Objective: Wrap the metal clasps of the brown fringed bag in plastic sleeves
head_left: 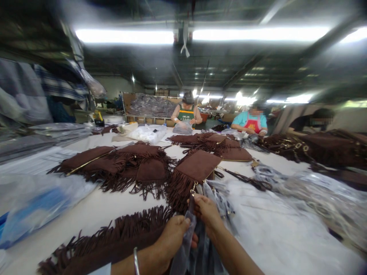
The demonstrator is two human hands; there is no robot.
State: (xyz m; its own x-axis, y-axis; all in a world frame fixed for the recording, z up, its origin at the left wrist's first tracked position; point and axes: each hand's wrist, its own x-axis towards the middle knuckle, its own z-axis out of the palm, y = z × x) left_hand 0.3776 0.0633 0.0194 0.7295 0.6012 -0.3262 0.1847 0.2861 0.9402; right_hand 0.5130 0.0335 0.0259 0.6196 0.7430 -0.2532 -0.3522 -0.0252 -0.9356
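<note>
Lettering, too small to read surely, marks a co-worker's green apron (186,116). Reaching in from below, the left hand (175,236), thumb uppermost, pinches translucent plastic wrapping (182,246) along a brown strap (191,205); the right hand (207,212), fingers bent, grips the strap's upper end by a gold-coloured clasp (194,187). Just beyond, a brown fringed pouch (197,166) lies on the white table (100,208).

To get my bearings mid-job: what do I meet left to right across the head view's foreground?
Blue-patched plastic bag, brown fringed piece, left hand, right hand, white plastic.
</note>
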